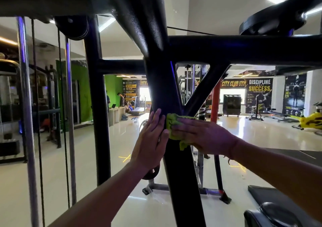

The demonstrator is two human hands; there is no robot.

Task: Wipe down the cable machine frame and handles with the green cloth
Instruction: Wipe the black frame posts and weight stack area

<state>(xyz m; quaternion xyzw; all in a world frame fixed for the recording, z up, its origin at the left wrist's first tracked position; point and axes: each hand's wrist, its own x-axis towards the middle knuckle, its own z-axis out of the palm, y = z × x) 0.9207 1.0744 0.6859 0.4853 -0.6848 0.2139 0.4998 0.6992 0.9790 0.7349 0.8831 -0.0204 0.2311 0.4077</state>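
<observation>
Glossy pale floor tiles (174, 207) reflect the ceiling lights of a gym hall, with poster-covered walls (259, 94) at the far end and a yellow exercise bike (311, 120) at right. Black cable machine frame (156, 80): thick round tubes with a pebbled, slightly shiny paint finish, welded where an upright, two horizontal beams and a diagonal brace meet. Two smooth chrome guide rods (26, 104) and a thin dark cable (37, 122) run vertically at left, beneath a black pulley (73, 28). Green cloth (174, 129): a crumpled, fuzzy lime-coloured rag, lying flat against the right face of the central upright just below the brace joint, with one corner hanging down. Right hand (202, 134): fingers straight and together, palm pressing the cloth onto the tube. Left hand (151, 136): fingers extended and close together, laid flat against the left side of the same upright, touching bare paint beside the cloth. Open floor lies on both sides of the upright; a dark padded bench (275, 212) occupies the lower right corner.
</observation>
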